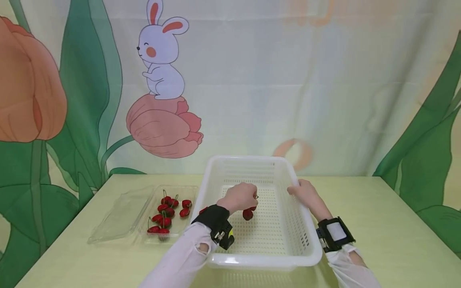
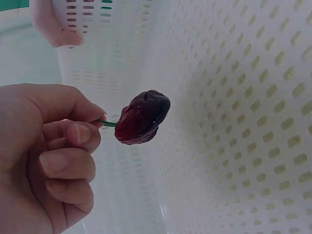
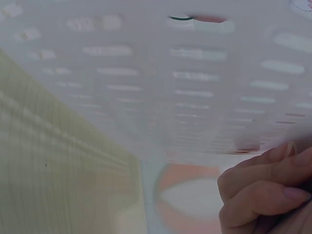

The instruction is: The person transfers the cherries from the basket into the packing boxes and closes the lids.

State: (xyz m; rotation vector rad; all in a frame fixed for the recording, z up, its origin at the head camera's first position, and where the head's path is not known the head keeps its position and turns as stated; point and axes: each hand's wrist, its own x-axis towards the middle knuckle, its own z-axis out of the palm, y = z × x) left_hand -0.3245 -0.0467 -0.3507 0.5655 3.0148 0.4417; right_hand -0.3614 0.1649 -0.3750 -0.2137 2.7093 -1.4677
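My left hand (image 1: 240,197) is over the inside of a white perforated plastic basket (image 1: 266,262). Its thumb and forefinger pinch a green stem (image 2: 108,123), from which dark red cherries (image 1: 247,214) hang above the basket floor. In the left wrist view the cherry (image 2: 142,117) looks wrinkled and shiny; whether one or two hang there is hard to tell. At the basket's right rim, my right hand (image 1: 306,194) grips the edge, its fingers (image 3: 258,195) curled against the outer wall in the right wrist view.
Left of the basket sits a clear plastic box (image 1: 180,230) holding several red cherries (image 1: 165,222) with green stems. Its transparent lid (image 1: 117,216) is folded open to the left. All stand on a pale yellow-green table (image 1: 389,228), before a printed curtain (image 1: 252,80).
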